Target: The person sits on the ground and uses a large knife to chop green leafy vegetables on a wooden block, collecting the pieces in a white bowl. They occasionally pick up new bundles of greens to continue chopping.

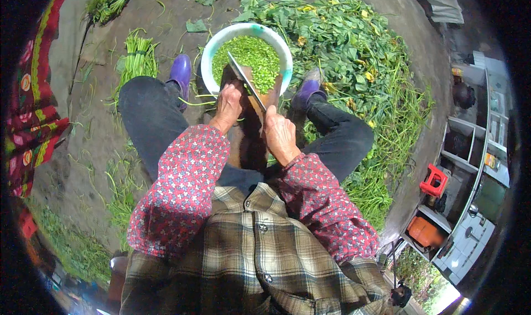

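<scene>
My right hand [280,132] grips the handle of a kitchen knife [245,77], its long blade slanting up and left over a wooden board [272,94]. On the board's left side my left hand [228,104] is closed, with thin green stems [198,102] trailing out beside it; the rest of them is hidden under the fingers. The board's far end reaches into a white and green basin [206,68]. Finely chopped green stems [249,49] fill much of that basin. Between my knees, the near part of the board lies in shadow.
A wide heap of leafy green vines [352,53] covers the floor at right. Left of the basin lies a tied bundle of stems [137,53]. My purple shoes [180,72] flank the basin. A red plastic stool [434,181] and shelving [464,126] stand far right.
</scene>
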{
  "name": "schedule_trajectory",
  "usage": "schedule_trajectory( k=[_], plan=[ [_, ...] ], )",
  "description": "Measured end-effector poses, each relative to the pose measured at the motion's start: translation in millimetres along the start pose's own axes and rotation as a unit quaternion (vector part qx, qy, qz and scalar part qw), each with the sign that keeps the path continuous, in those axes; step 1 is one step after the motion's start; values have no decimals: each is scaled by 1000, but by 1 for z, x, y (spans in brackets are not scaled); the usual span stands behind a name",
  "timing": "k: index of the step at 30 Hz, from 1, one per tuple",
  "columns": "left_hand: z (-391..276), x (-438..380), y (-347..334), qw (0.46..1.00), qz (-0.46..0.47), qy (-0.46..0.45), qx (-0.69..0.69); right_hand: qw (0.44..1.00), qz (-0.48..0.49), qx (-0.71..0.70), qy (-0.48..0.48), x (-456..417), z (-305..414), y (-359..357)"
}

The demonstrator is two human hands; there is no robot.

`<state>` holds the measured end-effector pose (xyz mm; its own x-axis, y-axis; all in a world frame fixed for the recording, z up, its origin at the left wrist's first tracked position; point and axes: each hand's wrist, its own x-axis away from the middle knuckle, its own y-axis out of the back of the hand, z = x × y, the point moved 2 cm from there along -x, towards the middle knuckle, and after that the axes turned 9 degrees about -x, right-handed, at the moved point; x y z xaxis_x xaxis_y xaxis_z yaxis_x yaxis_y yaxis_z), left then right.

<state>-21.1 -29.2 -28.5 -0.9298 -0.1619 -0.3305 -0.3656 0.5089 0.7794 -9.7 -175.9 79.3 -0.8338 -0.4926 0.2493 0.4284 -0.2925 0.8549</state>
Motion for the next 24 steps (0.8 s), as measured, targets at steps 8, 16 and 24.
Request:
schedule_trajectory(
  k=[8, 16, 24],
  plan=[
    [-15, -13, 6, 993, -26, 44, 103, 990, -103, -91, -18, -38, -23, -11],
    [-13, -7, 12, 999, -36, -3, 24, 1000, 2, 6, -5, 1, 0, -1],
    [-18, -11, 12, 998, 4, -1, 60, 988, -104, -111, -39, -39, -17, -9]
  ],
)
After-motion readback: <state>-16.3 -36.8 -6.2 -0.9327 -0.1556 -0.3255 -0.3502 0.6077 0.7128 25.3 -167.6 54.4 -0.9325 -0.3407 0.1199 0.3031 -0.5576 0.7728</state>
